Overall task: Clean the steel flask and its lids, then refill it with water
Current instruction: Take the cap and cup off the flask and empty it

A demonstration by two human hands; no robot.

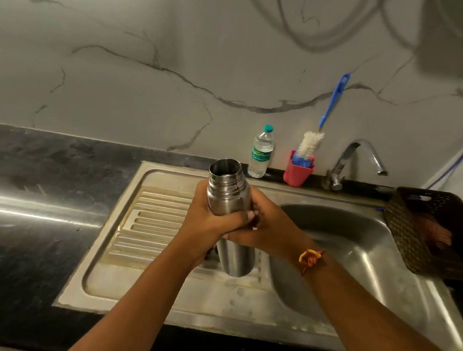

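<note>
An open steel flask (228,189) with no lid on its threaded neck stands upright over the ribbed drainboard (154,218) of the steel sink. My left hand (207,219) grips its middle from the left, thumb across the front. From the right, my right hand (271,224) wraps the same part of the body; a yellow-orange thread band is on that wrist. The flask's lower half (235,259) shows below both hands. No lids are in view.
A small plastic water bottle (261,152), a red holder (298,171) with a blue-handled bottle brush (314,143), and the tap (356,159) line the back edge. The sink basin (361,251) lies to the right, beside a dark woven basket (435,231). Black countertop (32,178) spreads left.
</note>
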